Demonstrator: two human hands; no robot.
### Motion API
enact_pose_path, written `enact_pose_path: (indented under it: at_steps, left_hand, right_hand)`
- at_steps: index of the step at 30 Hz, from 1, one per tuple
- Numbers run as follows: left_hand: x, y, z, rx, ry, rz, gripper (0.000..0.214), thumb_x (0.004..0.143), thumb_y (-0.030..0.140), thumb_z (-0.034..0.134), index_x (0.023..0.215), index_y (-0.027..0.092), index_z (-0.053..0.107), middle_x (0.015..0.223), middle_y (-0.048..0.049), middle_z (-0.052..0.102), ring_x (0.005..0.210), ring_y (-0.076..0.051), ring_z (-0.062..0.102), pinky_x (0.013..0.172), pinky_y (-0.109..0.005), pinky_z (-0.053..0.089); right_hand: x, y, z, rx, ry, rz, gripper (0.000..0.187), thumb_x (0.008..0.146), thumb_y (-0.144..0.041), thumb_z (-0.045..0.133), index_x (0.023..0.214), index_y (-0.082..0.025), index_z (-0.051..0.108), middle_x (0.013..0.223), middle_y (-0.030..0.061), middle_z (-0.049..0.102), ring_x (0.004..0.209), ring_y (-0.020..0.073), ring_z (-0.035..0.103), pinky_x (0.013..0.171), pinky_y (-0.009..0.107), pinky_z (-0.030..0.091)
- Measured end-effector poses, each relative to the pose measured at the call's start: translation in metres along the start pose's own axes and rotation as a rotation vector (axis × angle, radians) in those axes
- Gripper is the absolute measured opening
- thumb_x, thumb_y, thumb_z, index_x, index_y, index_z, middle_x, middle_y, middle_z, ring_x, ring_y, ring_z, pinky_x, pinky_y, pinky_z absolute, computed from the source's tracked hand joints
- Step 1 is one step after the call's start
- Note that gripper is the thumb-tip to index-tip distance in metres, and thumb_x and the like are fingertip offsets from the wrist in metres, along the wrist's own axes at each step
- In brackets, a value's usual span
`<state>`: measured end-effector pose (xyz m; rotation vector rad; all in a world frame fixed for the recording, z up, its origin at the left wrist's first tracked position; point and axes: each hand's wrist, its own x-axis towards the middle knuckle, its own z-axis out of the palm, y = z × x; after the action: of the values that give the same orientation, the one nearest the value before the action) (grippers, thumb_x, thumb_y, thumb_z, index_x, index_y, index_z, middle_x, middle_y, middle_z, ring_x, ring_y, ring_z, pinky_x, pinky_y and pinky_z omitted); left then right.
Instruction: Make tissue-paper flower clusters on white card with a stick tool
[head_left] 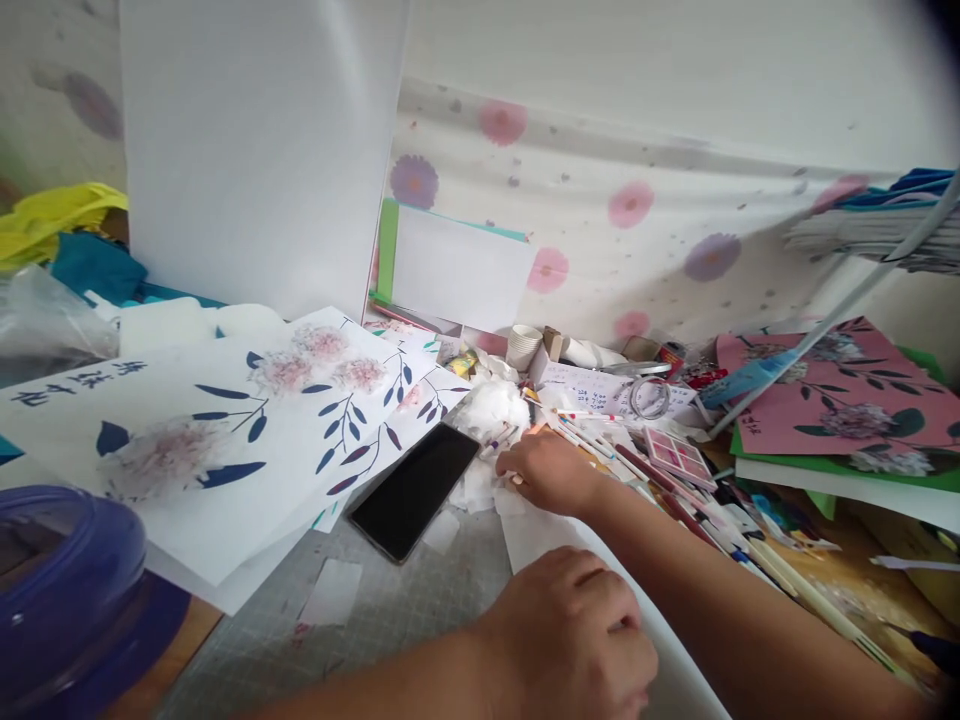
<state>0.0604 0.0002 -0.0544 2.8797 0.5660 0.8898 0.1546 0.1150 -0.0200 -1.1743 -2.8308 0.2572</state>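
Observation:
My right hand reaches to the small white paper pieces beside a heap of white cotton. Its fingers are bent and drawn together; whatever they pinch is too small to make out. Closer to me, my left hand is curled above a white sheet of paper, and its palm side is hidden. A black phone lies left of my right hand on the grey cutting mat. Brushes and sticks lie just to the right, near a palette of pink colours.
Flower pictures on white paper cover the left side, by a purple plastic container. Paper cups and a tape roll stand at the back. Pink flower pictures lie right, behind a slanting white pole.

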Motion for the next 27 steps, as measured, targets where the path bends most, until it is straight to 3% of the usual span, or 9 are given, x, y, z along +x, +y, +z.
enact_pose_path:
  at_steps: [2,5,7,9,13,18,20,23,27]
  left_hand:
    - [-0.001,0.0,-0.004,-0.028,0.05,-0.043,0.016,0.074,0.031,0.066,0.074,0.018,0.058,0.092,-0.0009,0.061,0.08,-0.016,0.054,0.075,-0.031,0.046]
    - [-0.002,-0.004,-0.014,-0.076,0.262,-0.234,0.01,0.073,0.021,0.064,0.08,0.019,0.058,0.094,-0.0026,0.06,0.083,-0.017,0.055,0.077,-0.031,0.047]
    - [-0.002,-0.011,-0.024,-0.073,0.406,-0.416,0.019,0.072,0.014,0.06,0.09,0.02,0.058,0.099,-0.0057,0.058,0.091,-0.02,0.055,0.083,-0.035,0.047]
    - [-0.001,-0.02,-0.032,-0.036,0.47,-0.535,0.031,0.072,0.009,0.058,0.1,0.02,0.059,0.106,-0.0084,0.056,0.103,-0.024,0.052,0.091,-0.041,0.045]
    - [0.001,-0.037,-0.035,-0.028,0.324,-0.601,0.039,0.07,0.013,0.068,0.108,0.021,0.062,0.119,-0.0094,0.054,0.112,-0.029,0.048,0.097,-0.047,0.041]
    - [0.005,-0.037,-0.024,-0.161,0.225,-0.552,0.007,0.076,0.014,0.067,0.08,0.021,0.066,0.098,-0.0043,0.06,0.098,-0.021,0.055,0.088,-0.038,0.045]
    - [0.008,-0.033,-0.021,-0.159,0.207,-0.505,0.01,0.078,0.011,0.063,0.074,0.02,0.063,0.091,-0.0028,0.059,0.091,-0.019,0.055,0.083,-0.034,0.046]
    - [0.011,-0.031,-0.016,-0.097,0.163,-0.438,0.01,0.079,0.011,0.061,0.075,0.02,0.062,0.087,-0.0026,0.058,0.087,-0.018,0.053,0.079,-0.033,0.044]
    - [0.013,-0.033,-0.009,-0.015,0.135,-0.396,0.01,0.08,0.012,0.061,0.073,0.019,0.064,0.083,-0.0026,0.058,0.082,-0.019,0.05,0.075,-0.033,0.042]
  right_hand:
    - [0.004,-0.002,0.004,-0.025,-0.008,-0.009,0.017,0.074,-0.012,0.056,0.082,-0.018,0.07,0.086,0.0092,0.072,0.086,0.0235,0.062,0.079,0.033,0.038]
    - [0.001,-0.002,0.002,-0.005,0.034,0.012,0.015,0.076,-0.011,0.054,0.08,-0.016,0.068,0.084,0.0088,0.07,0.081,0.0204,0.06,0.074,0.03,0.039]
    - [-0.01,0.001,-0.004,0.046,0.079,0.028,0.012,0.075,-0.012,0.054,0.076,-0.015,0.066,0.079,0.0062,0.068,0.076,0.0174,0.058,0.07,0.027,0.039]
    - [-0.028,0.005,-0.011,0.115,0.129,0.045,0.011,0.076,-0.012,0.053,0.074,-0.015,0.063,0.073,0.003,0.064,0.07,0.0143,0.055,0.064,0.024,0.039]
    - [-0.069,0.01,-0.017,0.271,0.193,0.097,0.011,0.079,-0.015,0.052,0.08,-0.016,0.063,0.067,-0.0013,0.058,0.059,0.0098,0.049,0.055,0.02,0.038]
    - [-0.102,0.008,-0.013,0.459,0.241,0.122,0.011,0.073,-0.012,0.057,0.077,-0.016,0.066,0.065,-0.0015,0.057,0.055,0.009,0.047,0.053,0.021,0.036]
    - [-0.11,0.011,-0.012,0.506,0.256,0.117,0.011,0.074,-0.012,0.057,0.078,-0.016,0.066,0.066,-0.0007,0.058,0.057,0.0098,0.048,0.055,0.022,0.036]
    - [-0.12,0.023,-0.009,0.731,0.334,0.088,0.016,0.086,-0.024,0.053,0.086,-0.016,0.067,0.079,0.0039,0.062,0.073,0.0143,0.055,0.066,0.026,0.042]
    - [-0.13,0.044,-0.003,1.082,0.541,0.069,0.043,0.095,-0.047,0.036,0.09,-0.018,0.068,0.105,0.008,0.057,0.098,0.0193,0.054,0.079,0.031,0.045]
